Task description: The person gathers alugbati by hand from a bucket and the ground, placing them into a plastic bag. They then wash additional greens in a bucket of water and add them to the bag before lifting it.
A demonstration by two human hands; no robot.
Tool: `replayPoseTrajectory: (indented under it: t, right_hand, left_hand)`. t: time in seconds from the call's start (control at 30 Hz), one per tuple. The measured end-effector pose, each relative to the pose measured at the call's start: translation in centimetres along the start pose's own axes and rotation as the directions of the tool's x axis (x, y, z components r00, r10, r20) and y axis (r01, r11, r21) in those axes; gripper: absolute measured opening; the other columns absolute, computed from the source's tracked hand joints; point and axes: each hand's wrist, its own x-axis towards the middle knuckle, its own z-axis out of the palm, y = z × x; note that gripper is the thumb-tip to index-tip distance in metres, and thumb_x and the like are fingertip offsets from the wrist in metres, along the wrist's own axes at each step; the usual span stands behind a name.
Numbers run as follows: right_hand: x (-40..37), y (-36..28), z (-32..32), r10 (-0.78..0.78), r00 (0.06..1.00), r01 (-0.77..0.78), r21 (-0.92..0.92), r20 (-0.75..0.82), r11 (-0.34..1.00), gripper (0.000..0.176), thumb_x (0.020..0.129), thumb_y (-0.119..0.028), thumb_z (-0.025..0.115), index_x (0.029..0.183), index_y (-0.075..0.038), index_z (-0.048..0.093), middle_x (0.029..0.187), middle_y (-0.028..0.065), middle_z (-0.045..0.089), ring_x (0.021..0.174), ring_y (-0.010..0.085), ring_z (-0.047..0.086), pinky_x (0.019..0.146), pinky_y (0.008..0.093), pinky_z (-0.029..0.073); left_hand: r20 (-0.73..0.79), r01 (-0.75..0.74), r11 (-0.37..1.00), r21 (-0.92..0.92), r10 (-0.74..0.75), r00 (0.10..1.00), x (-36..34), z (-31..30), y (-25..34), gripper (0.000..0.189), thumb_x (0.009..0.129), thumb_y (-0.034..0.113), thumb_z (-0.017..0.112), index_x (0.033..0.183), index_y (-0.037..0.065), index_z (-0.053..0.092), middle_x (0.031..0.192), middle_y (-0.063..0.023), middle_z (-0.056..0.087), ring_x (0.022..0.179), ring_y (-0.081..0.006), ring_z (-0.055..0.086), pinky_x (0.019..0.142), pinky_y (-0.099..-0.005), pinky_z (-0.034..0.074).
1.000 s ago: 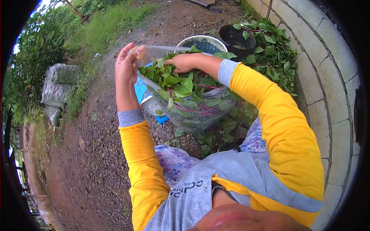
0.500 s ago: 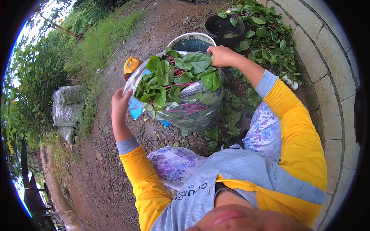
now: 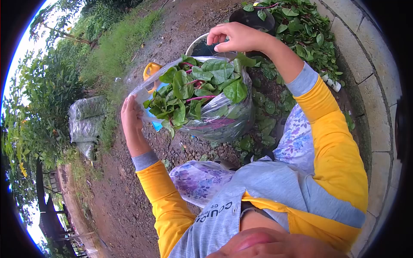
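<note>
A clear plastic bag [image 3: 223,120] filled with leafy greens [image 3: 183,86] on purple-red stems stands on the ground in front of me. My left hand [image 3: 131,112] is closed on the rim of the bag at its left side. Above the right part of the bag's opening is my right hand [image 3: 228,38], off the plastic, its fingers loosely curled and apart with nothing in them. Behind the bag, a white-rimmed bucket [image 3: 197,44] is partly hidden by the bag and my right hand.
A black tub [image 3: 266,22] sits beyond my right hand, beside a large heap of greens [image 3: 301,34]. Filled plastic bags [image 3: 88,120] lie by the grass at left. A yellow container [image 3: 151,70] is behind the bag. Concrete blocks [image 3: 372,99] edge the right.
My right hand has let go of the bag's rim and moved up, over the bucket. My left hand still holds the plastic, slightly higher, and the rim there is pulled out further.
</note>
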Motion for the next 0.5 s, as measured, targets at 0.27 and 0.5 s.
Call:
replayPoseTrajectory:
  t: [0.27, 0.5]
  right_hand:
    - [-3.2, -1.8, 1.5, 0.171, 0.927, -0.047, -0.35, 0.333, 0.935, 0.019, 0.071, -0.014, 0.072, 0.086, -0.004, 0.066, 0.072, 0.0088, 0.063, 0.067, 0.0221, 0.061, 0.064, 0.0344, 0.047]
    - [-9.5, 7.7, -13.9, 0.391, 0.92, -0.381, 0.171, -0.026, 0.909, 0.022, 0.082, -0.013, 0.064, 0.102, -0.005, 0.061, 0.075, -0.0034, 0.058, 0.065, 0.0028, 0.05, 0.059, 0.018, 0.041]
  left_hand:
    - [0.059, 0.029, 0.998, -0.06, -0.025, 0.998, 0.0, 0.6, -0.3, 0.019, 0.091, 0.021, 0.056, 0.099, 0.004, 0.061, 0.059, 0.0092, 0.035, 0.048, -0.0022, 0.031, 0.044, -0.0193, 0.024]
    - [0.071, -0.013, 0.999, 0.033, 0.011, 0.997, 0.4, -0.9, -0.8, 0.017, 0.091, 0.022, 0.057, 0.097, 0.007, 0.061, 0.059, 0.0104, 0.035, 0.048, -0.0004, 0.028, 0.044, -0.018, 0.021]
